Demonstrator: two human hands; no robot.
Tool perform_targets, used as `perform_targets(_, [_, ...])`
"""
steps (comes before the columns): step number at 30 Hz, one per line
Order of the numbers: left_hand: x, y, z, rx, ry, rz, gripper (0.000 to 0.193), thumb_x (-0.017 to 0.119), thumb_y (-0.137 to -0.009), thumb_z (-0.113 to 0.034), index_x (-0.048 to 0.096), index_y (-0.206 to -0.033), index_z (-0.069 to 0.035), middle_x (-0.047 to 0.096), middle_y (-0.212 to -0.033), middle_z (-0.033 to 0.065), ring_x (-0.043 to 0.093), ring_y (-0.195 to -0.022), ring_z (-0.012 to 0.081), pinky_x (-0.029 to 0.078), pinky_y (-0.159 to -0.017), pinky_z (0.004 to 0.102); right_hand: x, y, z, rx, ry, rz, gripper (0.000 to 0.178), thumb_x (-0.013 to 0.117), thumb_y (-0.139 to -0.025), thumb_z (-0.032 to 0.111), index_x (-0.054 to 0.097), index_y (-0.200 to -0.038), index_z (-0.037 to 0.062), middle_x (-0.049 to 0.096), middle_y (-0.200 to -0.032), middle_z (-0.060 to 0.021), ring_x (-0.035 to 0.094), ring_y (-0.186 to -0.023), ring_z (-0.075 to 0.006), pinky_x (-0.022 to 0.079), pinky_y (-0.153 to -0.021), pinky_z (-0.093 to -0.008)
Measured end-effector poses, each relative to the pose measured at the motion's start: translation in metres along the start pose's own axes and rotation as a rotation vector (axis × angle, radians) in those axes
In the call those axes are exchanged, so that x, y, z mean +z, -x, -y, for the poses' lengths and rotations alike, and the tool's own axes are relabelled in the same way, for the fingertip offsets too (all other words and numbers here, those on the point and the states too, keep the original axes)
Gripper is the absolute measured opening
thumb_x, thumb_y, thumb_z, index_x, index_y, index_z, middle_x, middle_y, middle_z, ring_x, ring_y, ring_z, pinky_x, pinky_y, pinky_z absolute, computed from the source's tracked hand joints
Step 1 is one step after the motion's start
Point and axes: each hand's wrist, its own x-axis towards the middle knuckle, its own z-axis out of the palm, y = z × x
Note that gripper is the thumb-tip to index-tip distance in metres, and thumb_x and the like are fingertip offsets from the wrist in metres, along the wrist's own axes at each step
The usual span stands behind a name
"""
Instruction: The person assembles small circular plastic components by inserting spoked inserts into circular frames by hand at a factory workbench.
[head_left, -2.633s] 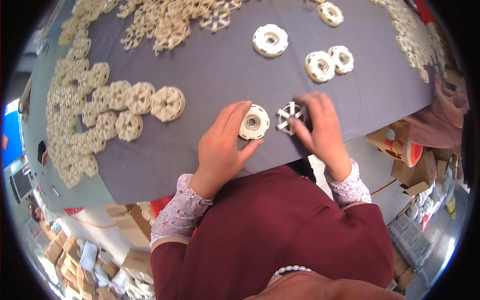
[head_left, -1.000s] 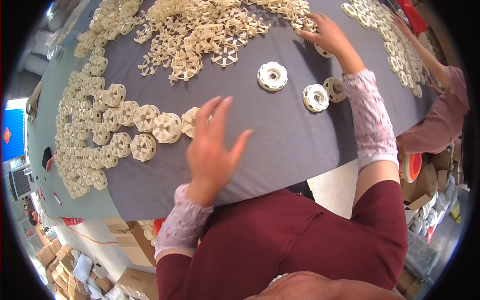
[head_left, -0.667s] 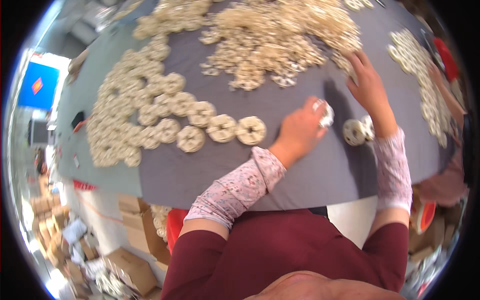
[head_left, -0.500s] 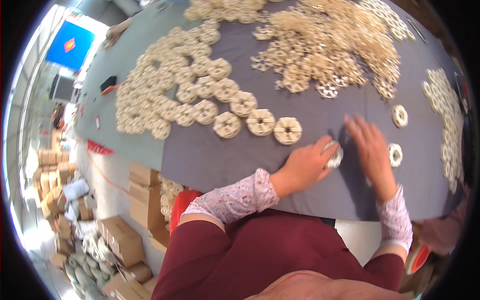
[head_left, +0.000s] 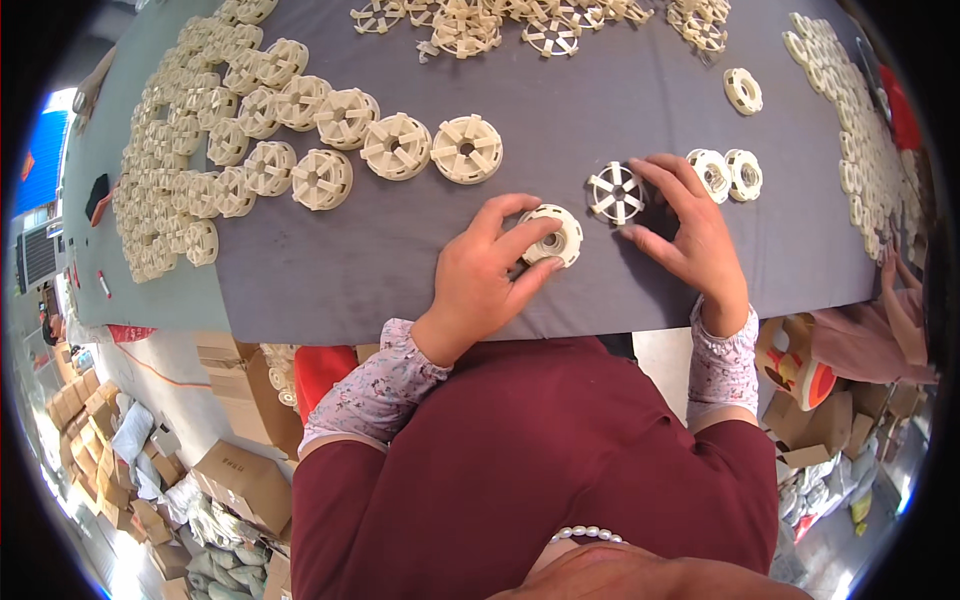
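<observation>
My left hand (head_left: 485,265) grips a cream-white round plastic ring (head_left: 568,237) by its rim, fingers on the near-left side. A coil-like metallic ring shows in its centre. Beside it, just to the right, my right hand (head_left: 690,225) has thumb and fingertips around the edge of a flat spoked plastic wheel (head_left: 603,203). This wheel has pale spokes and an open centre. Near the right fingers lie two white rings with coil-like centres, a left ring (head_left: 700,168) and a right ring (head_left: 755,178). A third ring (head_left: 733,92) sits farther away.
Joined round assemblies with spoked tops (head_left: 467,149) spread over the left of the grey cloth-covered table (head_left: 350,270). A heap of spoked wheels (head_left: 465,30) lies at the far side. Rows of white rings (head_left: 845,115) line the right edge. Cardboard boxes (head_left: 240,480) stand on the floor at left.
My right hand, empty before, now holds a spoked wheel beside the ring. My left hand keeps the white ring, which is now more visible. The view has shifted, showing more of the near side.
</observation>
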Motion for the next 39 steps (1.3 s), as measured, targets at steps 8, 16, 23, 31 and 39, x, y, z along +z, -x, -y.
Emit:
perform_targets(8, [0.004, 0.005, -0.003, -0.024, 0.021, -0.020, 0.049, 0.090, -0.083, -0.010, 0.077, -0.129, -0.009, 0.068, -0.132, 0.0091, 0.062, -0.072, 0.0104, 0.054, -0.062, 0.0255, -0.006, -0.009, 0.001, -0.041, -0.119, 0.080, 0.069, 0.087, -0.078, 0.008, 0.065, -0.143, 0.0088, 0.066, -0.128, -0.0075, 0.069, -0.094, -0.0233, 0.059, -0.085, -0.0347])
perform_targets(16, [-0.009, 0.011, -0.001, -0.124, 0.232, -0.053, 0.051, 0.082, -0.093, -0.008, 0.067, -0.140, 0.000, 0.062, -0.143, 0.0147, 0.061, -0.074, 0.0056, 0.051, -0.065, 0.0226, 0.010, -0.002, 0.027, -0.182, -0.223, 0.002, 0.069, 0.090, -0.075, 0.015, 0.067, -0.139, 0.0055, 0.068, -0.114, -0.0094, 0.070, -0.089, -0.0232, 0.058, -0.077, -0.0338])
perform_targets(23, [-0.006, 0.009, -0.001, -0.056, 0.192, -0.029, 0.053, 0.083, -0.091, -0.005, 0.067, -0.142, -0.002, 0.063, -0.142, 0.0140, 0.060, -0.074, 0.0059, 0.049, -0.063, 0.0212, 0.060, 0.015, 0.045, -0.249, -0.011, -0.206, 0.070, 0.091, -0.075, 0.022, 0.068, -0.140, 0.0080, 0.067, -0.111, -0.0072, 0.065, -0.089, -0.0266, 0.051, -0.077, -0.0385])
perform_targets(31, [-0.004, 0.008, -0.004, -0.071, 0.179, -0.037, 0.050, 0.080, -0.091, -0.001, 0.070, -0.140, -0.003, 0.067, -0.138, 0.0123, 0.060, -0.074, 0.0068, 0.049, -0.063, 0.0218, 0.077, 0.025, 0.044, -0.246, 0.109, -0.283, 0.074, 0.091, -0.077, 0.035, 0.069, -0.142, 0.0081, 0.062, -0.102, -0.0060, 0.059, -0.087, -0.0262, 0.049, -0.081, -0.0410])
perform_targets(39, [-0.005, 0.005, 0.003, -0.073, 0.123, -0.017, 0.047, 0.074, -0.095, -0.001, 0.070, -0.142, -0.002, 0.066, -0.145, 0.0135, 0.063, -0.080, 0.0095, 0.053, -0.068, 0.0241, 0.096, 0.030, 0.057, -0.237, 0.362, -0.114, 0.102, 0.080, -0.080, 0.057, 0.050, -0.159, -0.0015, 0.043, -0.170, -0.0205, 0.039, -0.158, -0.0377, 0.032, -0.127, -0.0559])
